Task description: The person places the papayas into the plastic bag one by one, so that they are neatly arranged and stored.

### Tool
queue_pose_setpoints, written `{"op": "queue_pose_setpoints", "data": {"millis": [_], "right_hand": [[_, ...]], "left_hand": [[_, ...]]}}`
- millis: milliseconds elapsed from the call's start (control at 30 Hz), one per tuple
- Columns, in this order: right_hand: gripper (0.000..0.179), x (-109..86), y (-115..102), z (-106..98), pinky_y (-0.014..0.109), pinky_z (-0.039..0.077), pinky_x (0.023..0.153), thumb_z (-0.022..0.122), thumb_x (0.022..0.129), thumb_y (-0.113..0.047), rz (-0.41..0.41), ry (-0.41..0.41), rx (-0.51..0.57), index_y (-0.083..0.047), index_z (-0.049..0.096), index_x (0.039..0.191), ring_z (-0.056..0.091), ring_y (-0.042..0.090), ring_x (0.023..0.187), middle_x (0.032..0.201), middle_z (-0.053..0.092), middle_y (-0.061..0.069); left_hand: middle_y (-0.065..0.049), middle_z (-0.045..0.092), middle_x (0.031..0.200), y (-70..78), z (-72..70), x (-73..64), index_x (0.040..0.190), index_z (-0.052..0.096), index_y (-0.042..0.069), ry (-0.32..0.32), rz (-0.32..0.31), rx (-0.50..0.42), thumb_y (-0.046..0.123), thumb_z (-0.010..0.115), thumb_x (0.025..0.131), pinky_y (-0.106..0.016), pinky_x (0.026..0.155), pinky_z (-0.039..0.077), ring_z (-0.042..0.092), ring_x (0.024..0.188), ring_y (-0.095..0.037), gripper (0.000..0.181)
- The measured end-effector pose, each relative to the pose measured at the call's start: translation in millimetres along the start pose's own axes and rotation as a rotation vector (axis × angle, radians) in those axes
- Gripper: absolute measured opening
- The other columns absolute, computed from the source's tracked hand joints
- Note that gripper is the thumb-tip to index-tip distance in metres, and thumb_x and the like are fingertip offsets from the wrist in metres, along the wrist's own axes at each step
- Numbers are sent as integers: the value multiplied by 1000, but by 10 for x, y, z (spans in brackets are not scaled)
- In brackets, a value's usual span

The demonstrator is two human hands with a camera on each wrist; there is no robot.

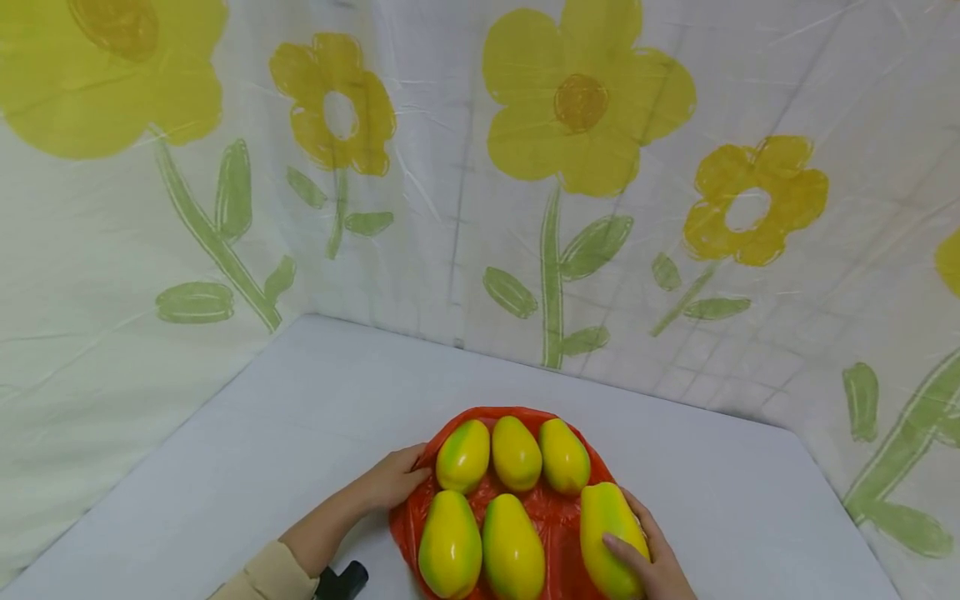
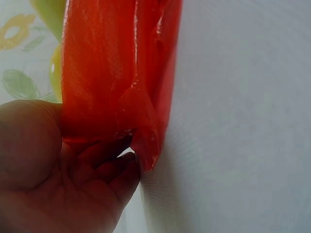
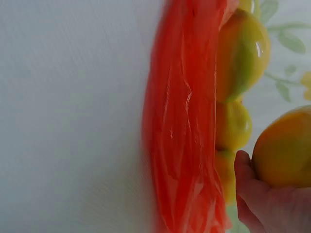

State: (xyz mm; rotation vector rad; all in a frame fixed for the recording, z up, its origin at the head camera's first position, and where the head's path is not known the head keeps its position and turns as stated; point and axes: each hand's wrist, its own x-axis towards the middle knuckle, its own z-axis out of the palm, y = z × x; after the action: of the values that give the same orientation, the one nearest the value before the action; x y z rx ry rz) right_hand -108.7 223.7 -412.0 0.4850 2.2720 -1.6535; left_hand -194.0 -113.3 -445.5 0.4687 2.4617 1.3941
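A round tray wrapped in red plastic film [image 1: 553, 533] sits on the table, its near side cut off by the head view's lower edge. Several yellow-green papayas [image 1: 516, 454] lie in it in two rows. At the tray's left rim, my left hand [image 1: 393, 479] grips the edge; in the left wrist view its fingers curl under the red film [image 2: 104, 73]. My right hand [image 1: 652, 558] holds another papaya [image 1: 606, 533] at the right side, thumb across its front. The right wrist view shows this papaya [image 3: 286, 150] raised beside the rim.
A white-covered table [image 1: 315, 417] extends around the tray. Behind it hangs a white curtain [image 1: 435, 250] printed with yellow flowers. A black cylindrical object [image 1: 343, 579] shows beneath the left wrist.
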Motion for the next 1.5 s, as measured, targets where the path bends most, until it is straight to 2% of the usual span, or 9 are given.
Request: {"op": "queue_pose_setpoints", "data": {"millis": [200,433,533,800,967,1200,1333,1500], "right_hand": [[81,25,61,59,32,50,72,56,88,-45,-18,-36,-12,-15,11,149,50,22,90,120,40,18],[84,60,163,130,33,49,74,54,90,-45,-53,-151,-19,-11,4,149,49,23,92,120,39,19],[86,79,189,156,33,50,75,54,90,-45,-55,-175,-23,-9,4,149,49,23,93,122,40,20],[89,105,181,229,33,49,74,56,86,-51,-22,-107,-42,-9,9,148,49,24,94,121,42,20],[86,121,208,240,33,50,73,58,86,-49,-36,-98,-17,-6,14,147,51,23,93,121,45,19],[88,114,228,283,33,50,73,60,85,-50,-50,-70,-59,-5,16,147,51,22,92,121,46,20],[89,100,224,310,34,51,75,60,84,-51,-37,-84,-42,-7,14,147,50,23,94,122,43,21],[96,91,207,349,35,51,76,62,80,-57,-22,-51,-58,-3,15,145,51,24,95,123,42,22]], "left_hand": [[-12,62,107,26,-5,-16,124,51,2,5,-11,-11,11,46,95,-32,69,57,59,79,-16,31],[-11,62,108,30,0,-10,124,52,3,9,-12,2,11,46,95,-32,70,57,58,80,-15,30],[-12,62,108,25,3,-8,124,51,2,8,-8,2,10,46,95,-32,70,57,58,80,-16,30],[-12,62,110,20,10,-17,125,51,2,12,-12,3,11,46,95,-33,71,57,58,81,-16,31],[-13,62,111,16,16,-15,127,50,2,12,-11,10,11,47,95,-33,71,57,58,81,-16,33],[-14,61,113,14,15,-16,128,50,2,15,-7,5,10,47,95,-34,73,57,58,83,-16,34],[-14,61,114,13,16,-15,128,50,2,16,-10,7,10,46,95,-35,74,57,58,84,-17,34],[-13,61,114,7,17,-6,128,49,2,15,-14,4,11,47,95,-34,73,57,58,83,-16,35]]}}
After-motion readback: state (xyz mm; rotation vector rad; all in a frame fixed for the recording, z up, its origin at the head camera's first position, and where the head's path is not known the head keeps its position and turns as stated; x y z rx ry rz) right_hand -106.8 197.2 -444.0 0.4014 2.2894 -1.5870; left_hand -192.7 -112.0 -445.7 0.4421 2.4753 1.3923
